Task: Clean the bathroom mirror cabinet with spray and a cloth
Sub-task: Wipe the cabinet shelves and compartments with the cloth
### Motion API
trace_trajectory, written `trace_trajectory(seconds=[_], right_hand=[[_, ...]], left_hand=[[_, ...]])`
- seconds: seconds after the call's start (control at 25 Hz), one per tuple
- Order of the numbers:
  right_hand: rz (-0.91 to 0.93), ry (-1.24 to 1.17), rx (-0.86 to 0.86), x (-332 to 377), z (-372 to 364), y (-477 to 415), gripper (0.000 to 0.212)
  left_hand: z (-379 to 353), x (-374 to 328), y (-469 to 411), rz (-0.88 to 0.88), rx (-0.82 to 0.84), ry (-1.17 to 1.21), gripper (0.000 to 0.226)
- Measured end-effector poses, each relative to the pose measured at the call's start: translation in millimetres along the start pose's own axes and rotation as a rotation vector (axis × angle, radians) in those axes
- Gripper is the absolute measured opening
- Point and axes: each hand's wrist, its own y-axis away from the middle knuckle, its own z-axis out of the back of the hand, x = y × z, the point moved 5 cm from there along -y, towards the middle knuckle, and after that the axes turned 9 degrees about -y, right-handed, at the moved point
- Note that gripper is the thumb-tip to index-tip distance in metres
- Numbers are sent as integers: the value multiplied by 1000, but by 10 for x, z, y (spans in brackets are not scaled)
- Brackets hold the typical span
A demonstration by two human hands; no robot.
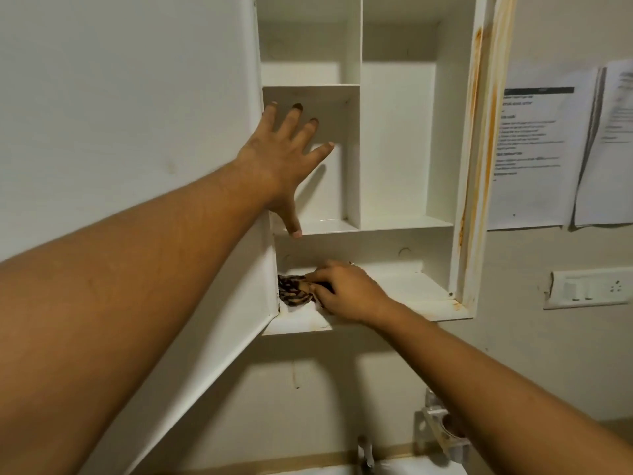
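Centre frame, the right hand (346, 289) curls onto the patterned cloth (293, 293), half buried under its fingers, in the cabinet (394, 149) bottom shelf's left corner. Above, the left hand (284, 159) is splayed wide, holding nothing, at the open door (120, 97) edge. On the papers (541, 149) at right, the print is unreadable.

A cream wall (548, 354) is filling the background under soft, even light. Printed sheets (537, 156) are hanging on it at the right (text too blurred to read), a white switch plate (589, 287) is sitting below them, and a white bracket (442, 430) is jutting out low down.
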Motion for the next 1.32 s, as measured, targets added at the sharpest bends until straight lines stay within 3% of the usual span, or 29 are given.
trace_trajectory(seconds=[0.12,0.24,0.36,0.48,0.56,0.72,0.84,0.96,1.04,1.16,1.32], right_hand=[[-97,126,-87,321,-247,-244,27],[84,-86,69,358,-170,-115,25],[-1,-152,176,161,64,-156,21],[-95,-17,10,411,-138,-332,11],[-11,-80,-50,439,-197,-225,17],[35,-175,111,277,-80,-147,22],[-57,-88,9,417,-140,-330,14],[57,-117,49,358,-61,-112,22],[41,-29,116,53,182,61,24],[-107,205,42,-390,488,94,26],[-75,392,18,-268,464,216,28]], left_hand=[[-5,7,7,1,11,-9,156],[0,2,-2,0,8,-8,156],[-31,6,8,5,3,-12,157],[-9,-8,-10,8,15,-32,157],[4,-3,-14,4,13,-11,158],[-13,-7,-21,9,8,-24,158],[1,-22,-28,3,10,-28,158],[4,-13,-10,-1,3,-20,157],[-6,-2,-20,1,-10,-21,157],[-4,-20,-8,-3,1,-32,156],[10,-4,13,-11,-6,-16,156]])
